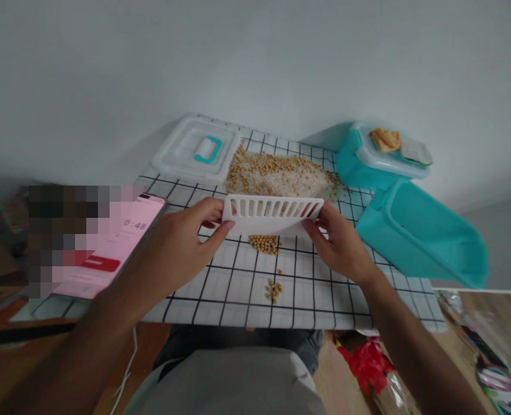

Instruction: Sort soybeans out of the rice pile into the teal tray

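Note:
Between my two hands is a white plastic basket [272, 226] with a row of slots, tilted on edge above the table. My left hand [192, 236] is closed on its left end, thumb in front. At the right end, my right hand [339, 242] grips it the same way. Just below the basket lies a small heap of soybeans [264, 245], partly hidden by it. A few loose soybeans [274, 291] lie nearer to me. Behind the basket spreads a pile of rice [296, 180] mixed with soybeans.
A clear lid [175, 153] with a turquoise handle lies back left. At the right stand a lidded turquoise box [348, 161], with a folded cloth [385, 139] on top, and an open turquoise bin [432, 248]. A phone [121, 245] lies left on the checked tablecloth [233, 282].

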A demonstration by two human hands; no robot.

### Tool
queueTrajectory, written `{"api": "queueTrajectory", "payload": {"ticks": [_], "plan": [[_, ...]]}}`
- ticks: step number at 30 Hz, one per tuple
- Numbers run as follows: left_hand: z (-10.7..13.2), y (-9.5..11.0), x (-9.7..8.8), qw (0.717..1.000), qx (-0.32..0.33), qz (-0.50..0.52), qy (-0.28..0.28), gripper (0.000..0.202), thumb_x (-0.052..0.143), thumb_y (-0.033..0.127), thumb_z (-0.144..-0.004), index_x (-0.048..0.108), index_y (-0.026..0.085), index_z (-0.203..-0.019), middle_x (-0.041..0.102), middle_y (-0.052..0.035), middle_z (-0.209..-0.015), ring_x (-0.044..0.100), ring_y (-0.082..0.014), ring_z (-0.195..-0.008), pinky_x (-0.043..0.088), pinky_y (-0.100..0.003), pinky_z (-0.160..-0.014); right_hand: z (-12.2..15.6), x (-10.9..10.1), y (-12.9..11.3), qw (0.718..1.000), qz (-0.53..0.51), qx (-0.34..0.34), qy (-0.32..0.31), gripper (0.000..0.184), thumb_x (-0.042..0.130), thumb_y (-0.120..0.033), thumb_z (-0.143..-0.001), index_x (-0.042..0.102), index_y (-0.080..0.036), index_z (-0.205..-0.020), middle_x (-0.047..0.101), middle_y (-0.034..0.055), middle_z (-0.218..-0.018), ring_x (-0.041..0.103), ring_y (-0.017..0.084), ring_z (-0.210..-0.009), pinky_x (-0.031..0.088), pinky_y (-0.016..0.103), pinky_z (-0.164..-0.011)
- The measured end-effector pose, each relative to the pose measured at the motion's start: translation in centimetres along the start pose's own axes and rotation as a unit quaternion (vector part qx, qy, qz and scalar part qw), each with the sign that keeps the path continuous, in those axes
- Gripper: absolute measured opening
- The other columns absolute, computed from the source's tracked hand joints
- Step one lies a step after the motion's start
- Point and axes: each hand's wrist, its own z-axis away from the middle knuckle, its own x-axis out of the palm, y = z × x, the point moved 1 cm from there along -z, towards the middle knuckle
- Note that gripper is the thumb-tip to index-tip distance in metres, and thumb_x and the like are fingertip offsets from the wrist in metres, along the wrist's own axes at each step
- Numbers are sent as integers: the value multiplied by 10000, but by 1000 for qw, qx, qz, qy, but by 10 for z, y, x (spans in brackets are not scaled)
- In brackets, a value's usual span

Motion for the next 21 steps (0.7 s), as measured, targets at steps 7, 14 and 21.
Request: {"api": "queueTrajectory", "payload": {"ticks": [7,14,21], "plan": [[1,0,-2,1000,-1,-12,-4,188,601,438,-950,623,292,-1066,763,7,-1067,725,-233,-976,546,-345,-826,1,-1,-2,1000,4,2,-4,234,504,-307,-1022,573,-282,-1244,662,67,-1032,661,238,-1017,584,443,-908],[3,-1,0,1000,3,-12,-5,187,595,430,-953,620,291,-1075,757,3,-1075,720,-230,-995,550,-350,-849,4,0,0,1000,-1,6,-4,238,511,-332,-1019,569,-287,-1245,662,68,-1021,661,243,-1007,586,457,-915],[3,-2,2,1000,-1,-8,6,166,608,410,-955,618,302,-1081,760,23,-1060,727,-216,-976,543,-328,-834,3,2,4,1000,-6,9,-3,236,512,-330,-1019,568,-288,-1243,647,62,-1004,657,235,-991,583,449,-921]]}}
